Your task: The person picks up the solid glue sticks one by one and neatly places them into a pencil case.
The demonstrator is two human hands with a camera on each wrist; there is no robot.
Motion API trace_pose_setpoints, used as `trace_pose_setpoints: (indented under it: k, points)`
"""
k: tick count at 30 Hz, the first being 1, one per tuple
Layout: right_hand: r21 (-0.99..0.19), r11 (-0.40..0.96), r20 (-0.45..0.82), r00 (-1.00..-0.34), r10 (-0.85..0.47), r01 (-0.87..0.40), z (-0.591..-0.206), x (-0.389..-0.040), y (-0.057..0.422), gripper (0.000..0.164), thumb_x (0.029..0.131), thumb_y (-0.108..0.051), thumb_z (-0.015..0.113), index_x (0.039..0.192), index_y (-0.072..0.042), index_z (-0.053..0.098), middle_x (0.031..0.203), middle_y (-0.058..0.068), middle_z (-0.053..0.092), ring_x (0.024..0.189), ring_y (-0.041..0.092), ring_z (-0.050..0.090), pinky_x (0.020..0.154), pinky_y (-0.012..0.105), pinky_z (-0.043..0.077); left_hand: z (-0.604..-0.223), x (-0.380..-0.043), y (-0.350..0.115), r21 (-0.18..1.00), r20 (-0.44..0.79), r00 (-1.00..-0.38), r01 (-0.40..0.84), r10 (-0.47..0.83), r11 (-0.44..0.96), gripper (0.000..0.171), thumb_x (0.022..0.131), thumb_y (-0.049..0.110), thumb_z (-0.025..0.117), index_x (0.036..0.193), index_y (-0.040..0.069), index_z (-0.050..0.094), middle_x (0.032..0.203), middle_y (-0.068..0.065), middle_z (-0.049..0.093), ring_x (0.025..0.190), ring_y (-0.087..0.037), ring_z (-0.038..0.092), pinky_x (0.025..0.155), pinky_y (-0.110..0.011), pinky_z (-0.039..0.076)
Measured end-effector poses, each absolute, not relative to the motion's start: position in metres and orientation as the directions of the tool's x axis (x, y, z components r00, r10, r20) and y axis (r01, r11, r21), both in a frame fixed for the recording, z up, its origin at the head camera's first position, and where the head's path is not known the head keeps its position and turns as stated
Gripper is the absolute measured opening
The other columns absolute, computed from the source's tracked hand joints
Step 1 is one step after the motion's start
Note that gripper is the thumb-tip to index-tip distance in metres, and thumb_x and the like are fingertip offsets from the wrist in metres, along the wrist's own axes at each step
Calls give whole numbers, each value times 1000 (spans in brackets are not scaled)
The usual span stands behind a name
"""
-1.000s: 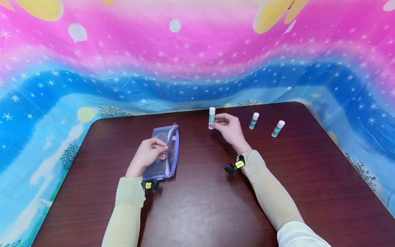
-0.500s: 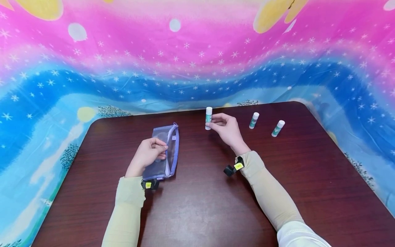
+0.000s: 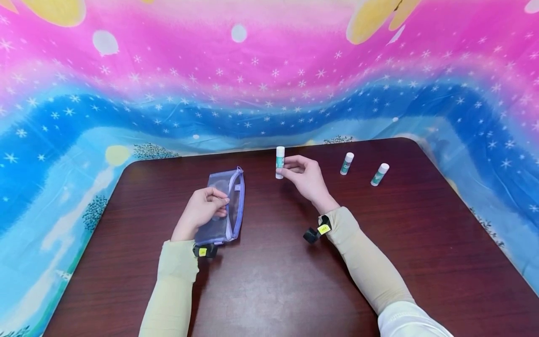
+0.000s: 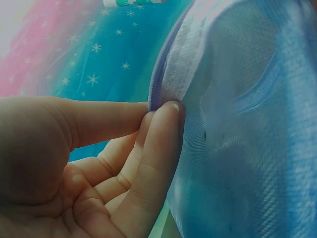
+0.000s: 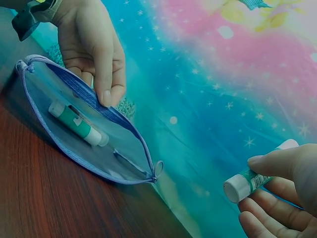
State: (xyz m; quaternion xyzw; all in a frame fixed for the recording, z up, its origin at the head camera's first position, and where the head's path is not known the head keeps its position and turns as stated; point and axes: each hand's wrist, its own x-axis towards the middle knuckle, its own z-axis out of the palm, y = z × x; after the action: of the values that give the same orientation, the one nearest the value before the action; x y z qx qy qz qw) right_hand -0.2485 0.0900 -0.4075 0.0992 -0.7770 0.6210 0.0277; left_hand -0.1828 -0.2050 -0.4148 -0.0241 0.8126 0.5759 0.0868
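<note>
My left hand (image 3: 202, 208) pinches the zippered edge of a purple mesh pouch (image 3: 212, 180) between thumb and fingers. Its mouth gapes, as the right wrist view shows, and a glue stick (image 5: 77, 124) with a green label lies inside. In the left wrist view the zipper edge (image 4: 166, 74) sits between the thumb and fingertips. My right hand (image 3: 307, 178) holds another glue stick (image 3: 280, 162) upright, white cap on top, to the right of the pouch and above the table. Thumb and fingers grip its lower half.
Two more glue sticks stand on the dark wooden table (image 3: 269, 281) to the right: a nearer-to-hand glue stick (image 3: 347, 164) and a farther glue stick (image 3: 380, 174). A patterned pink and blue cloth (image 3: 261, 93) hangs behind the table and around its sides.
My right hand has moved slightly left, bringing the glue stick closer to the pouch. My left hand and the pouch stay in place.
</note>
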Motion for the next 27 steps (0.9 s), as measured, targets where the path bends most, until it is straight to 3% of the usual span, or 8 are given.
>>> trace_pose_setpoints:
  k: [27]
  points:
    - [-950, 223, 171, -962, -211, -217, -418, -239, 69, 27, 89, -19, 82, 113, -8, 73, 98, 4, 73, 86, 20, 70, 81, 35, 59, -413, -182, -204, 942, -154, -985, -123, 77, 312, 19, 98, 4, 66, 110, -11, 64, 86, -18, 70, 66, -21, 69, 69, -41, 63]
